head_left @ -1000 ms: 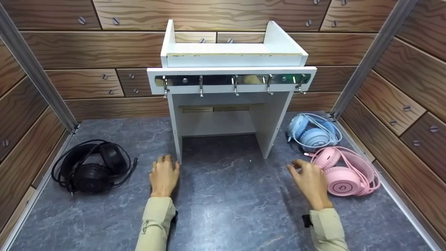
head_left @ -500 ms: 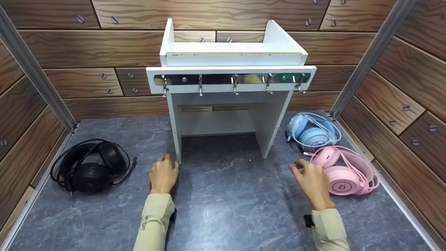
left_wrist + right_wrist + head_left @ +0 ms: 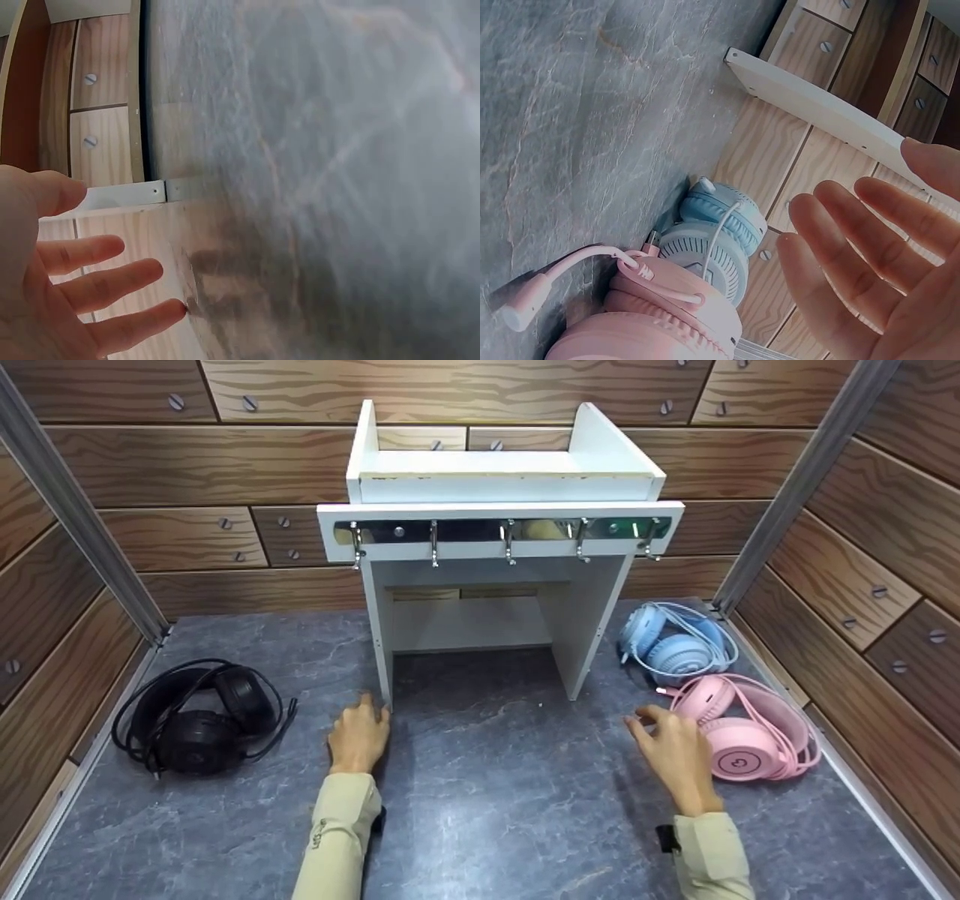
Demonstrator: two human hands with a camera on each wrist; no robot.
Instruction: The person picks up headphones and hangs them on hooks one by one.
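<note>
Pink headphones (image 3: 739,746) on marbled tabletop (image 3: 495,780) — wood-grain walls (image 3: 210,469)

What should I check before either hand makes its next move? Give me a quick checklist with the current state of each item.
1. Left hand free: ok, it holds nothing.
2. Right hand free: ok, it holds nothing; the pink headset is nearest to it.
3. White rack upright: ok, it stands on its side panels.
4. Metal hooks bare: ok, nothing hangs on any of the five.
5. Pink headset separate from the blue headset: cannot tell, they lie close together and may touch.
6. Black headset clear of the left hand: ok, it lies apart, to the left.
</note>
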